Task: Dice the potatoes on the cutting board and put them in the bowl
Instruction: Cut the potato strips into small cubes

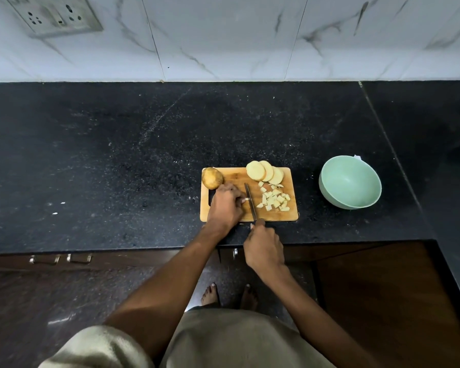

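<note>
A wooden cutting board (pixel 234 176) lies on the black counter. A whole unpeeled potato (pixel 212 177) sits at its back left corner. Three round potato slices (pixel 263 171) lie overlapped at the back right, with a heap of diced pieces (pixel 275 199) in front of them. My left hand (pixel 225 205) pinches a small potato strip (pixel 246 199) against the board, most of it hidden under the fingers. My right hand (pixel 264 248) grips the handle of a knife (pixel 251 201), whose blade lies just right of the strip. A pale green bowl (pixel 329 181) stands to the right of the board and holds nothing.
The black stone counter (pixel 117 168) runs wide to the left and back. A marble-tiled wall with a socket plate (pixel 53 15) rises behind. The counter's front edge sits just below the board, with drawer handles (pixel 60 258) under it. My bare feet show on the floor.
</note>
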